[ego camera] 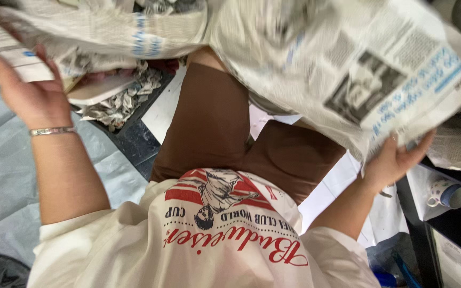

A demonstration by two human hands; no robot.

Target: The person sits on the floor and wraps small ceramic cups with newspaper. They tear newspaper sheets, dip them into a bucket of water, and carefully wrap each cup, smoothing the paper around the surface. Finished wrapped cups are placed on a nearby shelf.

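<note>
Newsprint, grey-white and thin, fills the top of the head view: one large sheet of newspaper [305, 58], creased and partly blurred, spread above my lap between both hands.

Head view, grip. My left hand [28, 90] is closed on the sheet's left edge, thumb on top, fingers hidden beneath the paper; a thin metal bangle [52, 130] sits at that wrist. My right hand [398, 157] grasps the lower right edge from below, fingertips curled over the margin. Both hands are holding the same sheet; it hangs slack in the middle.

Head view, surroundings. Brown trousers [225, 128] and a cream printed shirt [209, 234] below the paper. Near the left hand, under the sheet, a heap of torn paper scraps [121, 104] lies on a dark tray [134, 140]. Pale grey plastic sheeting [1, 181] covers the floor at left. At right, a patterned mug [446, 193] lies on its side on a dark surface.

Risks, my judgement. Newsprint is weak along its folds: an uneven pull between the two hands could tear it crookedly. The slack middle could sag and drag over the scraps, scattering them off the tray. The right-hand hold is at the very margin, so the edge could slip out.

Textures. Sheet: matte, soft, rumpled, with a grey photo block and blue print bands. Scraps: small, jagged, curled. Floor sheeting: smooth, slightly wrinkled. Bangle: narrow, shiny.
</note>
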